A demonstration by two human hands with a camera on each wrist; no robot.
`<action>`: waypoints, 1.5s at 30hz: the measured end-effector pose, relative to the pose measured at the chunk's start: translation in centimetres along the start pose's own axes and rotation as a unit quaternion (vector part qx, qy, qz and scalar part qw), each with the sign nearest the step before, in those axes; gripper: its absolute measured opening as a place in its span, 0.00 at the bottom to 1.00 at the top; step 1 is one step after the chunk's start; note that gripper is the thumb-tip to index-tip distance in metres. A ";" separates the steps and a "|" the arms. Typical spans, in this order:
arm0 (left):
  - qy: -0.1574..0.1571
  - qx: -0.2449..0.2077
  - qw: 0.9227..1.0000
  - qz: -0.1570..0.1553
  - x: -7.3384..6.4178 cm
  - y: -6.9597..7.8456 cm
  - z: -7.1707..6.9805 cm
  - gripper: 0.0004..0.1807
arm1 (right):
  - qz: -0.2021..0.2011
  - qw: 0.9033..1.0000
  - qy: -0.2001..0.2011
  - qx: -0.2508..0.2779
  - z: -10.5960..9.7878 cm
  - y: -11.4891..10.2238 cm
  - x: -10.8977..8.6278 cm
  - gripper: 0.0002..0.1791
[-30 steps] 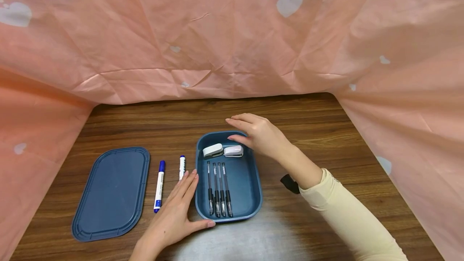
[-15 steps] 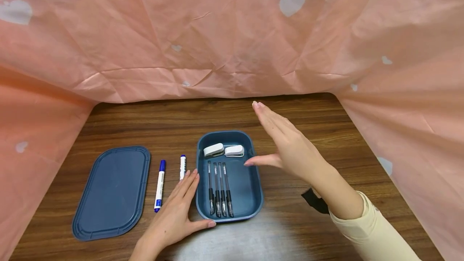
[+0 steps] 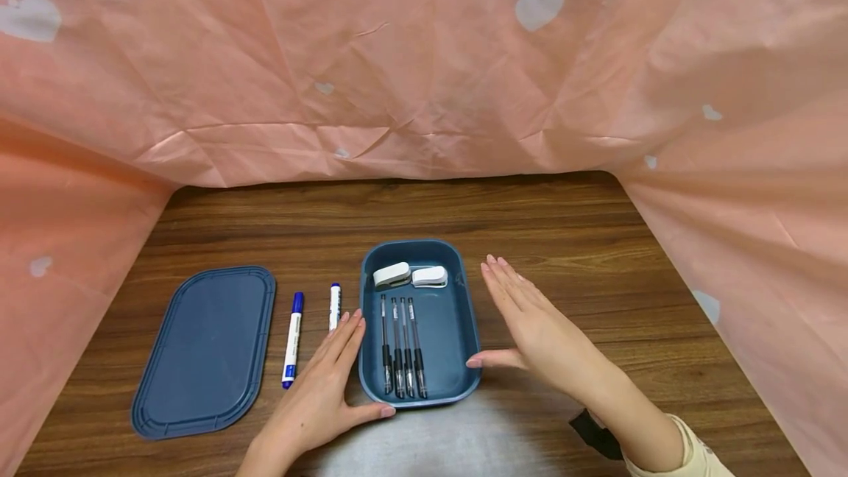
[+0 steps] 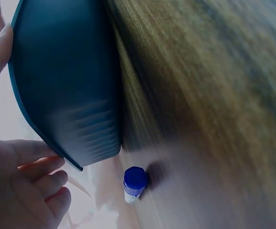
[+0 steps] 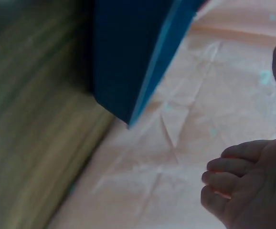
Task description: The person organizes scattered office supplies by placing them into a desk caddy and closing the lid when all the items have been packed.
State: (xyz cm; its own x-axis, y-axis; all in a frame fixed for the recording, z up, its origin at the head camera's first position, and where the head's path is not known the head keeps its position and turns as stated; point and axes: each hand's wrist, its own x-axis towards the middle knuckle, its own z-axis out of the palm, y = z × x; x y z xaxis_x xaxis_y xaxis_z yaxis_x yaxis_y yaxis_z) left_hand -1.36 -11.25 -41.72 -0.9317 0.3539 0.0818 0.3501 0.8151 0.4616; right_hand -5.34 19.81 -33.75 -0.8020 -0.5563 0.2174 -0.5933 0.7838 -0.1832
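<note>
Pink cloth (image 3: 411,79) printed with pale hearts hangs behind and on both sides of a brown wood-grain table (image 3: 550,219). At the middle of the near half stands a blue box (image 3: 444,344), uncovered; clock directions here are taken from its centre, with twelve at the far side. Inside, one white stapler (image 3: 392,274) lies at eleven o'clock and a second white stapler (image 3: 430,276) at twelve, just beside it. Four black pens (image 3: 407,359) lie side by side toward seven o'clock, dark grips at the near end.

At eight o'clock, the left hand (image 3: 321,389) touches the box rim with its thumb and forefinger; the thumb is spread wide from the fingers, which lie close together. At three o'clock, the right hand (image 3: 536,330) hovers just outside the box, fingers straight and together, thumb stretched apart toward the rim.

Out at nine o'clock lie a blue-and-white marker (image 3: 292,341) and, farther off, the flat blue lid (image 3: 205,352). A second marker (image 3: 334,304), partly hidden by the left hand, lies nearer the box between nine and ten.
</note>
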 end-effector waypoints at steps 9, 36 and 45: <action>0.002 0.005 1.000 0.002 0.0 0.0 0.0 0.65 | 0.042 0.997 -0.065 0.008 3.3 -0.7 -1.5 0.61; 0.003 0.029 1.000 0.011 0.0 -0.1 0.0 0.66 | 0.052 0.993 -0.096 0.041 5.1 -1.0 -2.4 0.55; 0.003 0.029 1.000 0.008 0.0 0.0 0.0 0.66 | 0.056 0.992 -0.101 0.048 4.8 -1.1 -2.2 0.55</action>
State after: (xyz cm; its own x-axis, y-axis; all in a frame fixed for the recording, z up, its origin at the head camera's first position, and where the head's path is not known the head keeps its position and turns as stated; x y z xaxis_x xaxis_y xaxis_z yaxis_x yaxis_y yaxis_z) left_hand -1.32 -11.25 -41.70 -0.9265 0.3643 0.0944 0.3698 0.8349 0.4076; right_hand -3.22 18.84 -38.62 -0.8549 -0.5188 -0.0049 -0.4955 0.8192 -0.2887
